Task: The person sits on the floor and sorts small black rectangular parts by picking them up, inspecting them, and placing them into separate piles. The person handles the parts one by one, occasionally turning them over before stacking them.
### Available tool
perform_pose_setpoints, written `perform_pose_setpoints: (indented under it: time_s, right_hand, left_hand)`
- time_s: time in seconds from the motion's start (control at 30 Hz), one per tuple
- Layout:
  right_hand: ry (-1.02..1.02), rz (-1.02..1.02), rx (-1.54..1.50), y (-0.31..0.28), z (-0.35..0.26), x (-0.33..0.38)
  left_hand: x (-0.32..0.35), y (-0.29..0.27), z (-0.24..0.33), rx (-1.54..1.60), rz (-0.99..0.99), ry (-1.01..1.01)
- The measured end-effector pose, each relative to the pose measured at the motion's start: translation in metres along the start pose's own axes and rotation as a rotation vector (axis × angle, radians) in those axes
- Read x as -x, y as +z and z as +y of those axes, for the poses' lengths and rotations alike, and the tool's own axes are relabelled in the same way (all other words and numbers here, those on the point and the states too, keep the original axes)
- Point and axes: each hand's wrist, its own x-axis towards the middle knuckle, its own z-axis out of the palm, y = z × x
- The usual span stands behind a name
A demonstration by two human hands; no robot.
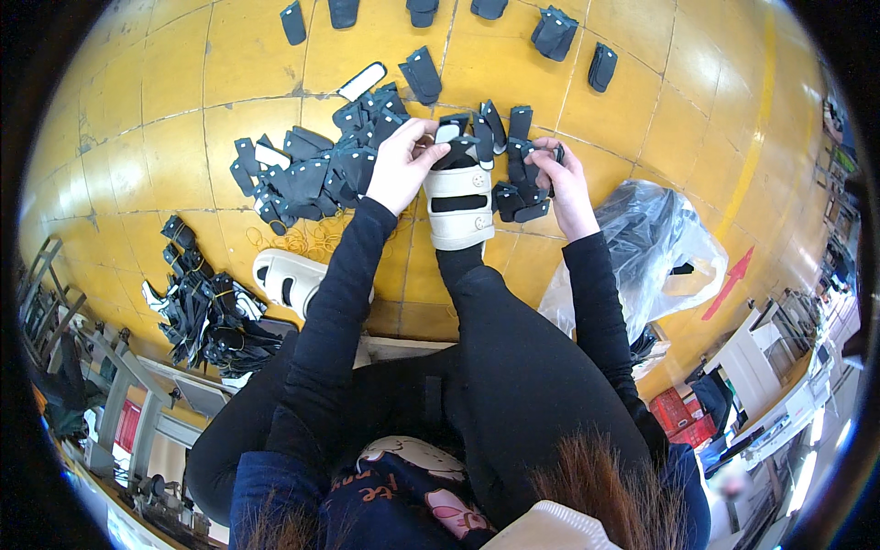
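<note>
I sit on a yellow tiled floor with one leg stretched out, a white sandal on that foot. My left hand pinches a small black flat piece just above the sandal's toe. My right hand grips another small black piece beside a cluster of black pieces lying right of the sandal. Both forearms wear black sleeves.
A large heap of black pieces lies to the left of my left hand. Another white sandal and a bundle of black straps lie lower left. A clear plastic bag sits right. Single black pieces dot the far floor.
</note>
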Motion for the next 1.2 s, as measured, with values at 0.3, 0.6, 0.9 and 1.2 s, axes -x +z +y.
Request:
perform_pose_setpoints:
  time_s: [0.3,0.6,0.9,1.2]
  right_hand:
    - [0.012,0.015,0.105,0.014,0.001,-0.001]
    - [-0.004,-0.037,0.286,0.028,0.011,0.000]
    - [-0.002,0.041,0.281,0.036,0.010,0.000]
    - [-0.222,0.196,0.793,0.066,0.013,-0.015]
  left_hand:
    - [-0.015,-0.023,-0.031,-0.070,0.267,-0.207]
    - [-0.028,-0.016,-0.019,-0.184,0.161,-0.131]
    - [-0.027,-0.009,-0.015,-0.136,0.209,-0.150]
    - [-0.020,-0.001,-0.003,-0.252,0.418,0.035]
